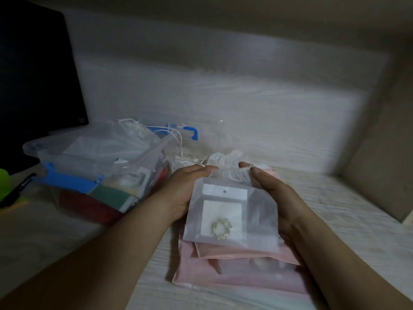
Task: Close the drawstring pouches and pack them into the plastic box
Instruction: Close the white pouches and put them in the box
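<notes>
A sheer white drawstring pouch (257, 211) with a jewellery card inside is held up in front of me. My left hand (183, 191) pinches the cord at the pouch's gathered top left corner. My right hand (274, 193) pinches the cord at its top right corner. Under the pouch, pink pouches (237, 274) lie stacked flat on the table. To the left stands a clear plastic box (98, 157) with blue latches, holding several white pouches whose cords hang over its rim.
A dark monitor (38, 70) stands at the back left. A green object (4, 186) and a black pen (20, 189) lie at the left edge. A white wall runs behind the table, and a beige panel (384, 171) closes the right side.
</notes>
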